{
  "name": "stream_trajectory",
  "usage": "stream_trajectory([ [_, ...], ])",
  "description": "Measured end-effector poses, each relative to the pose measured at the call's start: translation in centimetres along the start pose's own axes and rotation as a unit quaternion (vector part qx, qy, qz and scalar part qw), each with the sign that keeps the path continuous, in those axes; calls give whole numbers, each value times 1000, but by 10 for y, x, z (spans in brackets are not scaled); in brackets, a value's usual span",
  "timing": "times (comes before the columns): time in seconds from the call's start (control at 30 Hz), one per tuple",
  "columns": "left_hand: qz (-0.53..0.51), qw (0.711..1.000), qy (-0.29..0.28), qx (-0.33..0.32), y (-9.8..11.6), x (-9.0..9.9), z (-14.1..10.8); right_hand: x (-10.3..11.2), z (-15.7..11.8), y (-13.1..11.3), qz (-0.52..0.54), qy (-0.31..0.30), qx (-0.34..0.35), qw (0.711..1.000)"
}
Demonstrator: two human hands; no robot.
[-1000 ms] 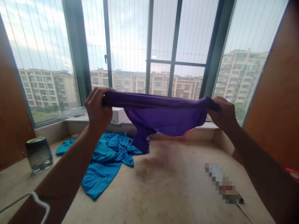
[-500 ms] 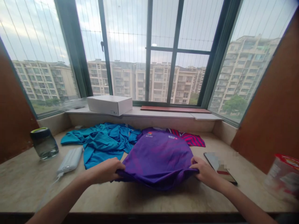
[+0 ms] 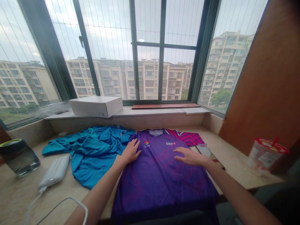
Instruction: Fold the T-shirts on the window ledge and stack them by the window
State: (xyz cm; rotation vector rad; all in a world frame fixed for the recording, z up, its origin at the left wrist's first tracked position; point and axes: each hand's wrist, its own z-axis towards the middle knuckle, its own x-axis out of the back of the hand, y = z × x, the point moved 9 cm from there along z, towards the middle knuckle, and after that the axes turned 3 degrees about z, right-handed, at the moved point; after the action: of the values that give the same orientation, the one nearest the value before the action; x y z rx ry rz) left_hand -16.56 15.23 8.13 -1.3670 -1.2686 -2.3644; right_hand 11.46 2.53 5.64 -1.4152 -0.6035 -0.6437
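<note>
From the head view, I see my left hand [image 3: 129, 152] lying flat and open, fingers spread, on the upper left chest of the purple shirt [image 3: 161, 178], gripping nothing. My right hand [image 3: 190, 156] is open too, palm down on the shirt's upper right, at about 3 o'clock from the left hand; it presses on the cloth without pinching it. The shirt lies spread face up on the counter [image 3: 18, 193], collar at 12 o'clock toward the window, hem at 6 o'clock hanging over the near edge. I judge that overhang the main risk: a push toward me could drag the whole shirt off the counter. At 9 o'clock from the left hand the blue shirt [image 3: 93, 150] lies crumpled, touching the purple one's left side, so a wide sweep could catch it and pull a fold across. At 1 o'clock a striped shirt [image 3: 187, 138] shows from under the purple shoulder, and smoothing hard there may bunch both. A phone [image 3: 207, 153] lies just beside the right hand, partly under the arm, and a sideways stroke could knock it. The cup [image 3: 263, 154] at 3 o'clock stands near the edge, well apart, yet an elbow swing might tip it. The power bank [image 3: 55, 171] and jar [image 3: 18, 156] at 9 o'clock sit clear of both hands.
</note>
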Motion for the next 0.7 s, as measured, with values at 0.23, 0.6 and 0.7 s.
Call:
stream_trajectory([
  [0.23, 136, 988, -28, 70, -80, 3, -21, -75, 76, 20, -82, 13, -79, 993],
  [0.6, 299, 942, 30, 148, -138, 73, -21, -88, 79, -6, -207, -89, -30, 974],
  [0.7, 307, 938, 51, 151, -139, 67, -8, -35, 88, 29, -236, 17, -118, 964],
])
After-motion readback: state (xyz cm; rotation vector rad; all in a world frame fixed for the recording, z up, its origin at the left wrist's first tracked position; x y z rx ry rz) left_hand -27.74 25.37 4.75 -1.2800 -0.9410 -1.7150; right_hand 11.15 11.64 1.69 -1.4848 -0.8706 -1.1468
